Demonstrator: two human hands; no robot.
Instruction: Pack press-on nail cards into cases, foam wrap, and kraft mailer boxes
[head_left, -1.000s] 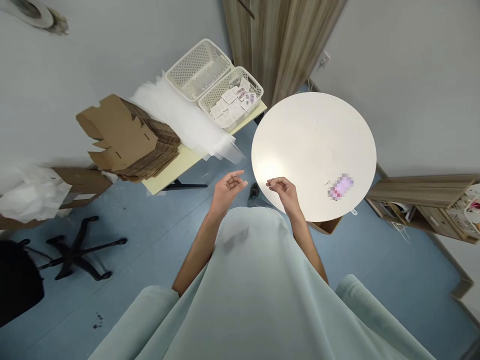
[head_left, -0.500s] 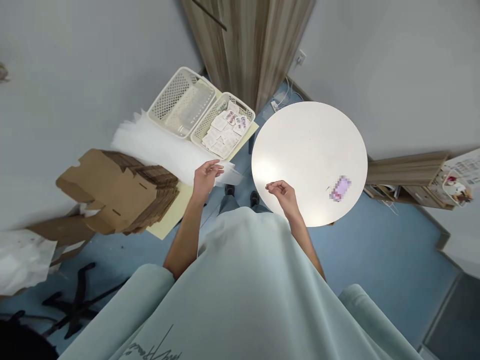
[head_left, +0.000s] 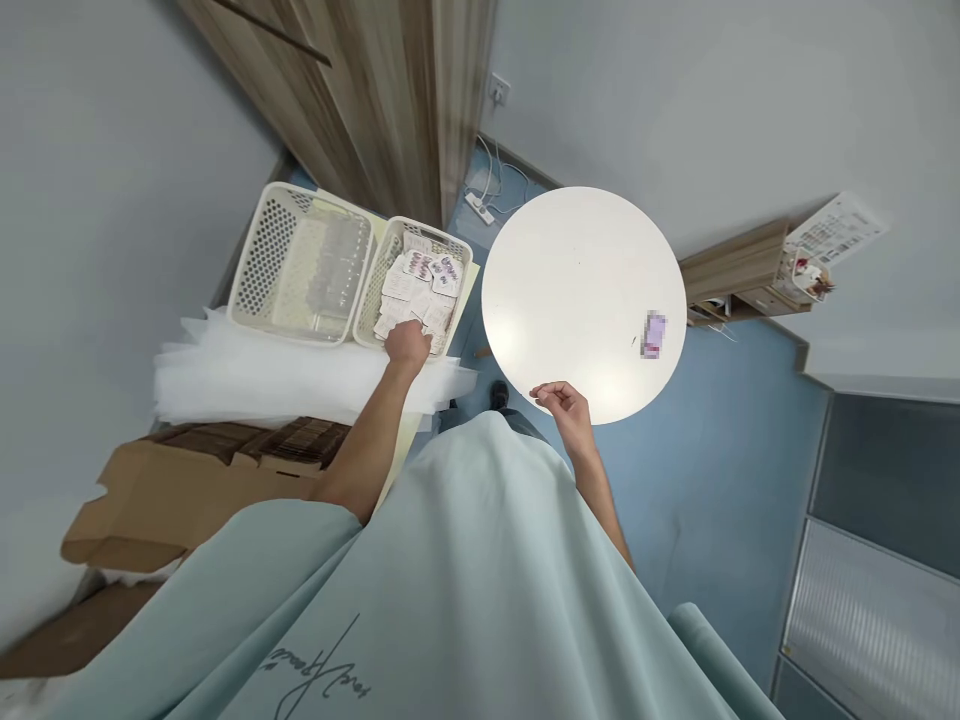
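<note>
My left hand reaches over the near rim of a small white plastic basket and touches the white printed cards heaped inside. Its fingers point down among the cards and are mostly hidden, so any grip on one does not show. Some cards on top carry rows of small purple and dark shapes. Near the front edge of a round white table, my right hand is held with fingers curled together and thumb close to them. I see nothing in it.
A larger white basket with clear plastic pieces stands left of the cards. White translucent sheets lie in front, then folded brown cardboard boxes. A blurred purple item rests on the table. A power strip lies on the floor.
My left hand has moved from above the white sheets into the basket of cards. The view has turned left, and my right hand keeps nearly the same pose by the table edge.
</note>
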